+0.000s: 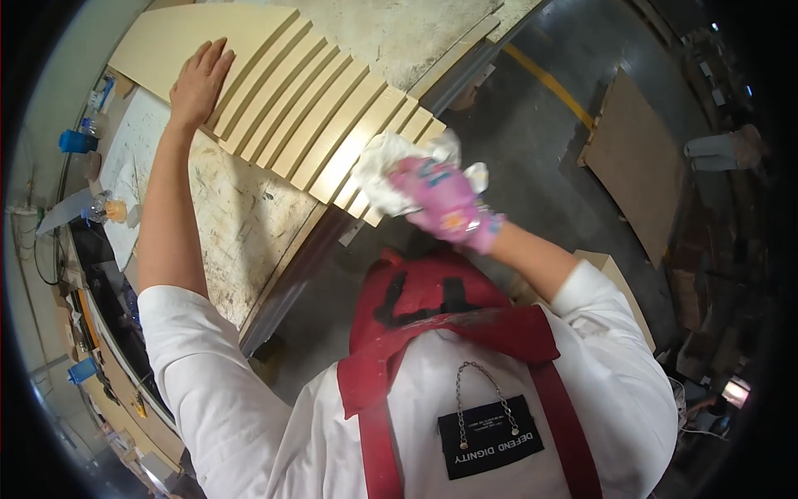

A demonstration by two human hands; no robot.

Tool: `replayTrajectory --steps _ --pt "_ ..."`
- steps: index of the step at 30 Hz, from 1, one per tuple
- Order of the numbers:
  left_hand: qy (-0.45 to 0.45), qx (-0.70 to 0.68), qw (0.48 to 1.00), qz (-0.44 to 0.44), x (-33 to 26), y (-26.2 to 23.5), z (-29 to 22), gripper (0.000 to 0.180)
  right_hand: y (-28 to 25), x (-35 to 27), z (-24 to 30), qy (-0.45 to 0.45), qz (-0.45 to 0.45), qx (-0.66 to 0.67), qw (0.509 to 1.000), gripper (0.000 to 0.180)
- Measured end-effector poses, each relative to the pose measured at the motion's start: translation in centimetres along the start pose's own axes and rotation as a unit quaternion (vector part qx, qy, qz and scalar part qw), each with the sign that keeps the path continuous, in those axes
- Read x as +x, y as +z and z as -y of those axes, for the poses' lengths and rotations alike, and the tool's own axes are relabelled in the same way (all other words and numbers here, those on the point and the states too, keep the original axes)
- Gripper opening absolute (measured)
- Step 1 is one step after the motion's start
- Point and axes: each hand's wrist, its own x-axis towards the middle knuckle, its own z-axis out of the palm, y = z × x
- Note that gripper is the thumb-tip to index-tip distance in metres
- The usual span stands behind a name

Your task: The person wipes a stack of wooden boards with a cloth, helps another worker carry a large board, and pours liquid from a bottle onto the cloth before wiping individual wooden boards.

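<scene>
Pale wooden boards [291, 108] are lying on a scuffed table [224, 216] in the head view, each one overlapping the next like squashed steps. The end of the row closest to the person's red apron [440, 291] is poking out past the table's edge, over the gray floor [532, 125]. I am worrying about that end most. If somebody is pushing down on it too hard, the boards could be tipping or sliding off, because nothing that I am seeing is propping them up there. A loose fold of the white cloth [374, 179] could also be catching on a corner and dragging a thin board crooked. Now for the grip: the bare left hand [199, 87] is resting palm down on the big board at the far end, with its fingers nearly straight and close together. It is touching the top and not pinching anything that I can see. The right hand [445, 200] is wearing a pink flowery glove and is clutching the bunched cloth against the last few boards. Its fingers are looking blurry and the cloth is puffing around them, so I cannot tell how tightly they are squeezing.
</scene>
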Motion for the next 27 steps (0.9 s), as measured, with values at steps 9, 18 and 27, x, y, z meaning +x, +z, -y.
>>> replayTrajectory --steps 9,18,27 --pt "0.011 0.047 0.999 -0.013 -0.4 0.6 0.2 0.047 0.6 2.2 -1.5 0.113 0.087 -0.122 0.982 0.045" --pt "-0.014 0.022 1.0 -0.009 -0.2 0.0 -0.9 0.049 0.2 3.4 -1.8 0.089 0.1 -0.148 0.98 0.043" --pt "0.038 0.06 0.995 0.068 0.7 -0.7 1.0 0.046 -4.3 3.1 -0.4 0.168 0.011 0.059 0.984 0.035"
